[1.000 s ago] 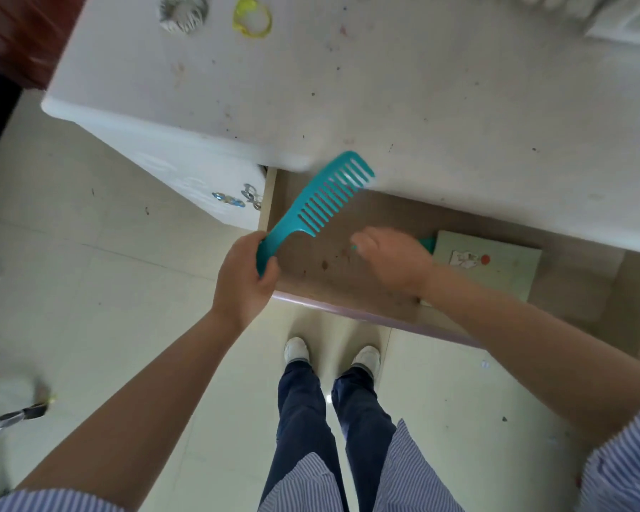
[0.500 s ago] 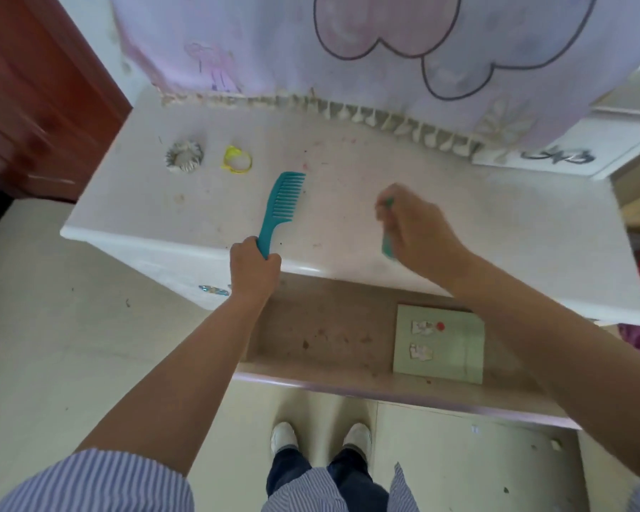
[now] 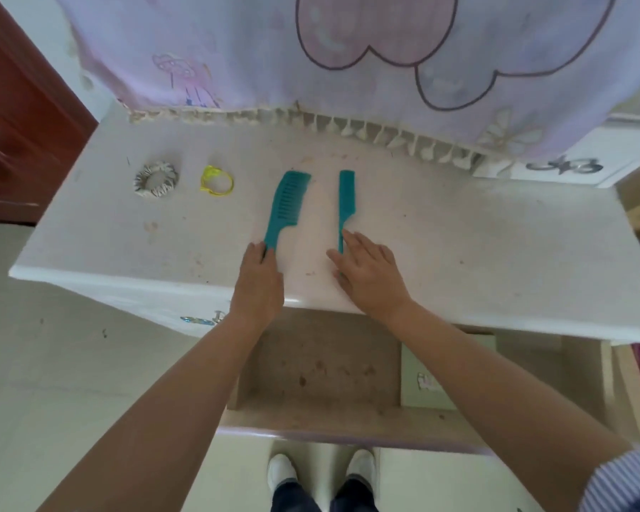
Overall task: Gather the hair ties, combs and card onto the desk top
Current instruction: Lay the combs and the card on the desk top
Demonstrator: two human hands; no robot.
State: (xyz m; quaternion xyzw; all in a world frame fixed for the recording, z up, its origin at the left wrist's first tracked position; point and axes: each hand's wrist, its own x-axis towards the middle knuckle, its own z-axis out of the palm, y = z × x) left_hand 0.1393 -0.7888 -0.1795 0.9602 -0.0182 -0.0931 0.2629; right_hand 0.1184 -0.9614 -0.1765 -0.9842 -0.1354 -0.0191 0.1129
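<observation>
On the white desk top (image 3: 496, 253) two teal combs lie side by side. The wide-tooth comb (image 3: 285, 205) is on the left, and my left hand (image 3: 257, 286) has its fingers curled over the end of the handle. The thin tail comb (image 3: 345, 201) lies to its right. My right hand (image 3: 366, 279) rests flat with spread fingers, its fingertips beside the tail. A patterned scrunchie (image 3: 156, 179) and a yellow hair tie (image 3: 217, 181) sit at the desk's left. The green card (image 3: 422, 386) lies in the open drawer (image 3: 318, 364), partly hidden by my right forearm.
A pale curtain with cartoon prints (image 3: 348, 68) hangs over the back of the desk. A dark red wooden cabinet (image 3: 19, 134) stands to the left. The open drawer sticks out toward my legs, with my white shoes (image 3: 322, 474) on the tiled floor below.
Both hands have lifted the combs from the drawer and laid them flat on the desk top. My right hand has let go of the tail comb and spread its fingers.
</observation>
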